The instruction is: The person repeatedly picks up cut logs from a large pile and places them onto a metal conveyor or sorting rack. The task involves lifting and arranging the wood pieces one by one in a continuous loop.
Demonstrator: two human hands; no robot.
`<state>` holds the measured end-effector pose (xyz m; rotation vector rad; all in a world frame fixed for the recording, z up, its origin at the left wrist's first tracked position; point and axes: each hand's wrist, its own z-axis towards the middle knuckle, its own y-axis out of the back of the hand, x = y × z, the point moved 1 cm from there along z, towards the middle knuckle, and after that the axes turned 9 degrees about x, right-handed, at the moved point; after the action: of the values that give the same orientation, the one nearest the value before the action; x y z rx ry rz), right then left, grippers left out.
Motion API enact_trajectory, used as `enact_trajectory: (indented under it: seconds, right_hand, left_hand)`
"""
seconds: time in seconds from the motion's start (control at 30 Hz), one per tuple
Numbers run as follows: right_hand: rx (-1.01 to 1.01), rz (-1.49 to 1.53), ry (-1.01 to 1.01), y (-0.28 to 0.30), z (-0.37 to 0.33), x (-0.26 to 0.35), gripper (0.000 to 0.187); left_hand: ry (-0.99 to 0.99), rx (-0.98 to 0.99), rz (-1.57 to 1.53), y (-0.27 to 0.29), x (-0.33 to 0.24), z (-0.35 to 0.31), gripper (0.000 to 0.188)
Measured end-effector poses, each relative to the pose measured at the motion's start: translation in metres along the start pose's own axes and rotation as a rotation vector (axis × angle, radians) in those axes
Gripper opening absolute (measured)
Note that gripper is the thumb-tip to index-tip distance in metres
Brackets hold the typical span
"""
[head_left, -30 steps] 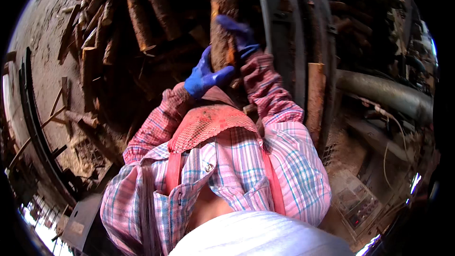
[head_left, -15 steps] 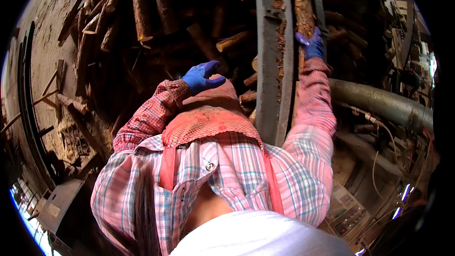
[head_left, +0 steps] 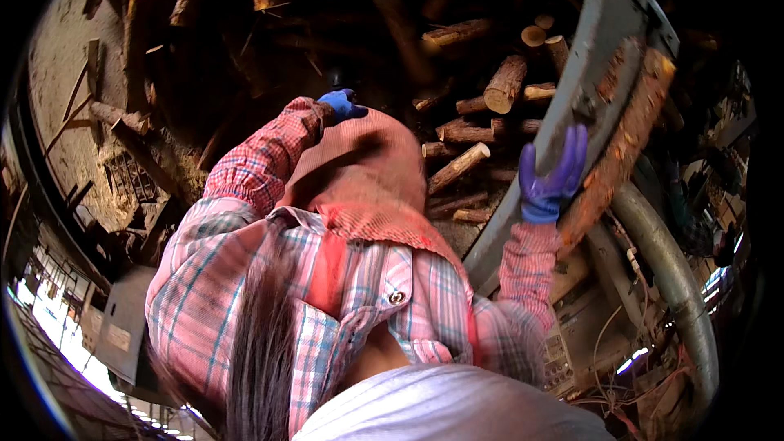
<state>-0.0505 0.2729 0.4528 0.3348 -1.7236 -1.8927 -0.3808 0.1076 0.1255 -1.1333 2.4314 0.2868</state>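
Observation:
My right hand (head_left: 555, 173), in a blue and purple glove, is open with its fingers spread. It stands over the grey metal channel (head_left: 563, 106), close beside a bark-covered log (head_left: 627, 143) that lies slantwise along the channel's right side. No grip on the log shows. My left hand (head_left: 341, 104), in a blue glove, is in front of my body at the far end of the reddish apron (head_left: 367, 159). Its thumb and fingers look slightly apart and nothing shows between them; part of the hand is turned away.
Many cut logs (head_left: 506, 83) lie heaped beyond and left of the channel. At the right runs a thick metal pipe (head_left: 665, 257), with cables near it. A grey metal box (head_left: 122, 327) stands at the lower left, and sticks lean by the left wall.
My right hand has let go of the log and drawn back, fingers spread. The log now lies nearer, along the channel. My view has turned, so the channel slants. My left hand's fingers show less.

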Motion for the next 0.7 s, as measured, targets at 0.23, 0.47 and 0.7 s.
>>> enact_trajectory:
  seconds: [0.23,0.47,0.7]
  right_hand:
    - [0.381,-0.567,0.072,-0.023,0.016,0.002,0.065]
    - [0.538,-0.527,0.004,-0.040,0.021,-0.014,0.054]
    - [0.564,-0.497,0.004,-0.022,0.006,-0.017,0.046]
  left_hand:
    - [0.048,-0.066,0.133,0.064,-0.052,0.252,0.069]
    - [-0.240,-0.161,0.388,0.039,-0.153,0.439,0.116]
    - [-0.355,-0.102,0.308,0.026,-0.178,0.438,0.118]
